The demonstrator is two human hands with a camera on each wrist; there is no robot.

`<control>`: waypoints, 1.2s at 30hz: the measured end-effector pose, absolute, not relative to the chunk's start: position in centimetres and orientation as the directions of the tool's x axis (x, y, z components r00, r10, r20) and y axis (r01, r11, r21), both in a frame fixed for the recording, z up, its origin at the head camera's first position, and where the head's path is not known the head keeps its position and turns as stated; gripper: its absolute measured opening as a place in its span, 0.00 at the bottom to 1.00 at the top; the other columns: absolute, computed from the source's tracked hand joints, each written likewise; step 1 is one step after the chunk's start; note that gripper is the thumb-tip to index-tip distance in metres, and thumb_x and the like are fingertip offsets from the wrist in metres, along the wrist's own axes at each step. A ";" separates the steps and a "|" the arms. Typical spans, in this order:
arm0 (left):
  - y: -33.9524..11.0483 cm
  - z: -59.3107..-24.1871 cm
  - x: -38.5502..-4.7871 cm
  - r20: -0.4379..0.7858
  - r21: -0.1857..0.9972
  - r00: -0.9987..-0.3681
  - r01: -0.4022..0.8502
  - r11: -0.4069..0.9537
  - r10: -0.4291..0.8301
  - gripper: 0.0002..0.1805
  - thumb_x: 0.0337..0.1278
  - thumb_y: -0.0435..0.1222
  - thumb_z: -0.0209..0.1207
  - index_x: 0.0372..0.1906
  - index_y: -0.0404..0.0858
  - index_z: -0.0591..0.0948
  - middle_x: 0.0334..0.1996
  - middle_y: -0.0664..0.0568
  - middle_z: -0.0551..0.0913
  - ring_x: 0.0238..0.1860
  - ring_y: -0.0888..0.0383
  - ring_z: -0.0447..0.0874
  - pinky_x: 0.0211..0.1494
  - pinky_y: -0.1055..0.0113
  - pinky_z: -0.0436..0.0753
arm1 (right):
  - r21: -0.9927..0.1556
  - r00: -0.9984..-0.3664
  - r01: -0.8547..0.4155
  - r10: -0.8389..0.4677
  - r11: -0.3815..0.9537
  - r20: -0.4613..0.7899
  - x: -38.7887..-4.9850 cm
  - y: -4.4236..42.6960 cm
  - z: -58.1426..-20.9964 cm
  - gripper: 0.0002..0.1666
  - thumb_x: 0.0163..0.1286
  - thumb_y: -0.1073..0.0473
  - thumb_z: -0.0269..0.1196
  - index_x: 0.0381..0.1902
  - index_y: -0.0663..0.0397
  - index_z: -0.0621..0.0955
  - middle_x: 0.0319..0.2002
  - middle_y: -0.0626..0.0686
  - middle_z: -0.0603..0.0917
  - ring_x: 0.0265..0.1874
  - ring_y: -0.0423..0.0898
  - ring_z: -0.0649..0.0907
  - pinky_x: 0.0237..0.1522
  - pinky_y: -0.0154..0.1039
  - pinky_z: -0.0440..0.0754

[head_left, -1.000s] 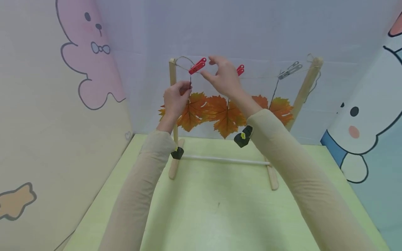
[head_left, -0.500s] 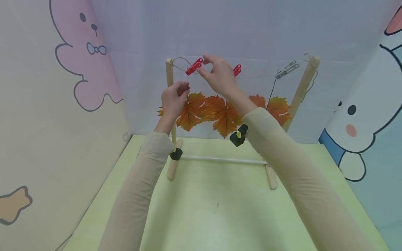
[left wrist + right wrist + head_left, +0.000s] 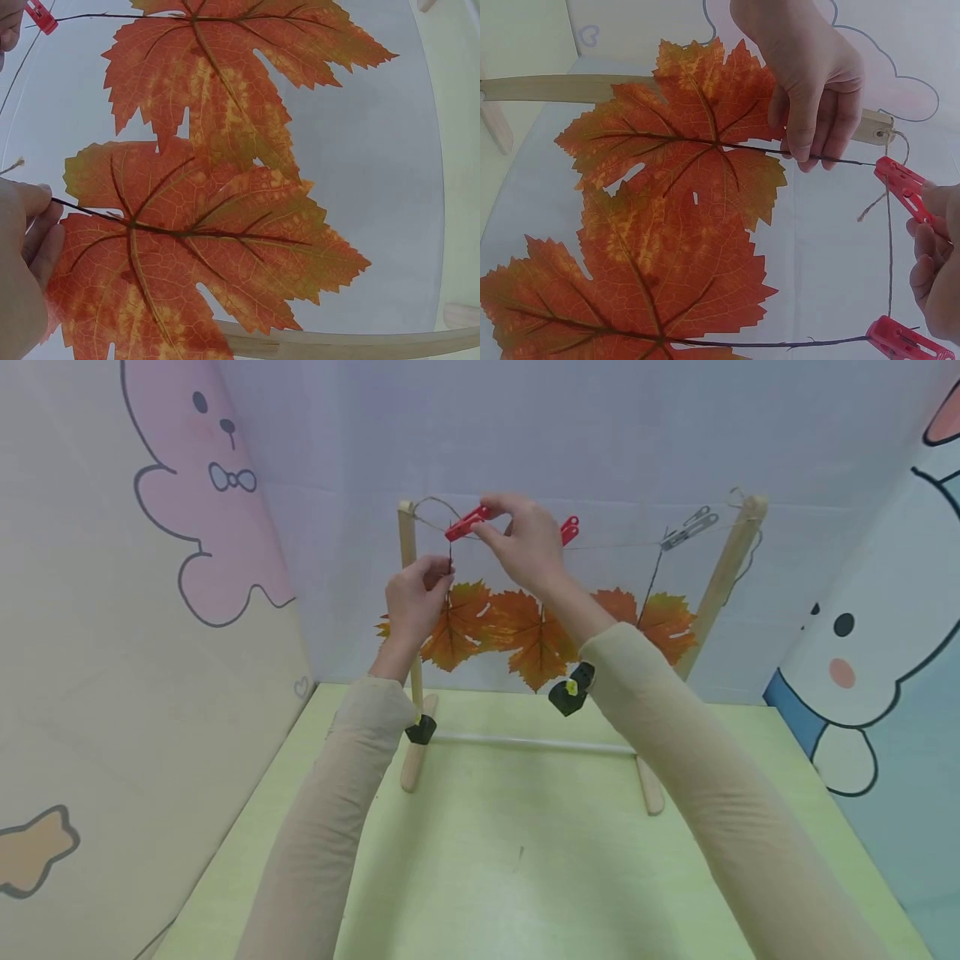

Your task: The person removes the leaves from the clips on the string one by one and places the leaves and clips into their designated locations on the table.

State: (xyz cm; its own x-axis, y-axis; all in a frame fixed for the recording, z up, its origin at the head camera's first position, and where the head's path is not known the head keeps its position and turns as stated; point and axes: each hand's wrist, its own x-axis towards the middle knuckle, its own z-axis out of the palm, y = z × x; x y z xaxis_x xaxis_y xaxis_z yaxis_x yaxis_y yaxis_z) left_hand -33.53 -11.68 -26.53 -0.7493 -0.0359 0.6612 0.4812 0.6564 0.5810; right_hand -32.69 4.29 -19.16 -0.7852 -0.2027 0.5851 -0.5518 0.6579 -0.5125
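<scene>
At the left end of a string line, my right hand (image 3: 528, 543) pinches the handles of a red clothespin (image 3: 462, 525). The clothespin's tip meets the string and the top of a dark leaf stem. Lower down, my left hand (image 3: 417, 597) pinches that stem between thumb and fingers. From it hangs an orange autumn leaf (image 3: 682, 135), its broad face overlapping a second leaf (image 3: 652, 277). Another red clothespin (image 3: 907, 341) holds the second leaf's stem at the line.
Wooden posts, left (image 3: 407, 539) and right (image 3: 723, 581), carry the string. A grey clothespin (image 3: 688, 530) holds a leaf (image 3: 667, 625) near the right post. A white rod (image 3: 532, 742) joins the feet on the pale green table (image 3: 480, 860). Cartoon-printed walls stand around.
My right hand's fingers have come onto the red clothespin's handles, after being just beside it. My left hand stays on the stem. The view shifts slightly.
</scene>
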 end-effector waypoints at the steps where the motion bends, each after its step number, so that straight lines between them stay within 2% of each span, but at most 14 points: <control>1: -11.7 -26.5 -33.5 0.659 0.581 -0.752 0.478 0.659 -0.036 0.10 0.56 0.36 0.58 0.42 0.36 0.82 0.38 0.49 0.85 0.37 0.56 0.83 0.44 0.69 0.78 | -0.512 -0.781 -0.556 -0.199 0.655 0.592 -32.7 4.3 -19.2 0.23 0.65 0.52 0.57 0.56 0.53 0.75 0.48 0.49 0.80 0.21 0.42 0.70 0.23 0.29 0.66; 12: -11.5 -26.2 -33.5 0.645 0.589 -0.763 0.460 0.665 -0.044 0.10 0.56 0.35 0.58 0.42 0.36 0.82 0.38 0.49 0.85 0.37 0.57 0.82 0.45 0.70 0.78 | -0.438 -0.722 -0.569 -0.167 0.696 0.671 -32.4 4.6 -18.8 0.16 0.64 0.53 0.59 0.47 0.52 0.81 0.43 0.48 0.84 0.18 0.40 0.69 0.19 0.30 0.60; 18: -11.5 -26.3 -33.3 0.627 0.596 -0.778 0.440 0.672 -0.046 0.10 0.56 0.35 0.59 0.42 0.37 0.82 0.39 0.49 0.85 0.38 0.57 0.82 0.45 0.69 0.78 | -0.405 -0.660 -0.602 -0.142 0.688 0.738 -32.3 4.8 -18.9 0.15 0.63 0.53 0.60 0.45 0.54 0.82 0.41 0.49 0.85 0.15 0.41 0.67 0.17 0.30 0.58; 21: -11.7 -26.4 -33.3 0.637 0.580 -0.770 0.448 0.680 -0.036 0.10 0.56 0.36 0.59 0.42 0.37 0.82 0.38 0.49 0.85 0.38 0.57 0.83 0.45 0.69 0.78 | -0.413 -0.634 -0.623 -0.120 0.664 0.764 -32.3 4.8 -18.9 0.16 0.62 0.53 0.61 0.45 0.55 0.82 0.40 0.50 0.85 0.15 0.42 0.68 0.18 0.30 0.58; 27: -12.3 -26.3 -33.0 0.659 0.539 -0.752 0.460 0.705 -0.014 0.09 0.55 0.34 0.59 0.41 0.36 0.82 0.36 0.47 0.85 0.35 0.55 0.83 0.42 0.64 0.79 | -0.444 -0.629 -0.644 -0.102 0.622 0.771 -32.0 5.2 -18.9 0.17 0.62 0.53 0.61 0.46 0.55 0.81 0.42 0.50 0.84 0.16 0.43 0.68 0.18 0.29 0.59; 36: -13.5 -26.9 -32.7 0.627 0.551 -0.779 0.442 0.708 -0.002 0.10 0.56 0.34 0.58 0.41 0.34 0.82 0.37 0.46 0.84 0.35 0.54 0.82 0.43 0.64 0.79 | -0.391 -0.606 -0.689 -0.190 0.610 0.772 -31.4 6.4 -19.6 0.19 0.60 0.55 0.63 0.46 0.58 0.80 0.42 0.53 0.83 0.20 0.44 0.70 0.24 0.30 0.64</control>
State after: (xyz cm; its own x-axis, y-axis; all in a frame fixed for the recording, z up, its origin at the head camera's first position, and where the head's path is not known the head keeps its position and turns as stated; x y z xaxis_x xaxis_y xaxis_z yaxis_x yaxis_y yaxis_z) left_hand -32.66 -13.52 -26.92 -0.7788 -0.0016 0.6273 0.4421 0.7081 0.5506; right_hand -31.44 6.37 -19.56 -0.6060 -0.1900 0.7724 -0.6893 0.6100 -0.3907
